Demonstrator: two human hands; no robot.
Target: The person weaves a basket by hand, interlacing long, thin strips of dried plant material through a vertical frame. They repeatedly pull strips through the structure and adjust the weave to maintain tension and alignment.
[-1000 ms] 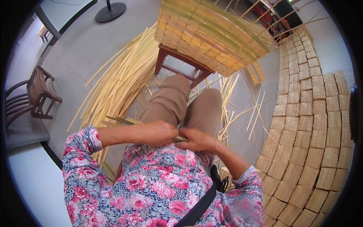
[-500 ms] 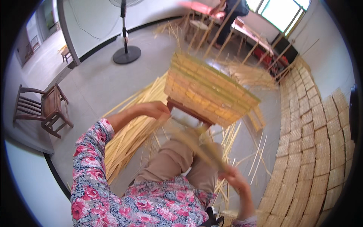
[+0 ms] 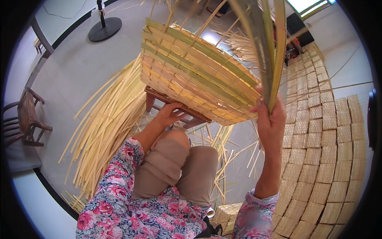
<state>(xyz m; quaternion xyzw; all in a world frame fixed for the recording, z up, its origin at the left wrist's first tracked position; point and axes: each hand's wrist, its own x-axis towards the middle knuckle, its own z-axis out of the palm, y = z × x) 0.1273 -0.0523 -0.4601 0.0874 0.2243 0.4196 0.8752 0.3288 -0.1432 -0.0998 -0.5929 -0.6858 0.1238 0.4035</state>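
A half-woven basket [image 3: 187,67] of yellow and green bamboo strips stands tilted on a reddish-brown wooden stool [image 3: 150,99], with loose stakes rising from it. My left hand [image 3: 169,113] rests at the stool's front edge under the basket, fingers bent and apart. At the basket's right corner, my right hand [image 3: 269,119] grips several long green-and-tan strips [image 3: 278,51], which stand upright and fan out above it. My knees in brown trousers are below.
Long loose strips [image 3: 95,115] lie left of the stool. A wooden chair [image 3: 30,117] and a fan stand [image 3: 104,30] are farther left. Small woven pieces [image 3: 322,159] cover the right side. A person's leg [image 3: 223,8] shows at the back.
The strips I held in my lap have been lifted and swung upright at the right. My left hand moved forward to the stool, letting go of them. The view shifted.
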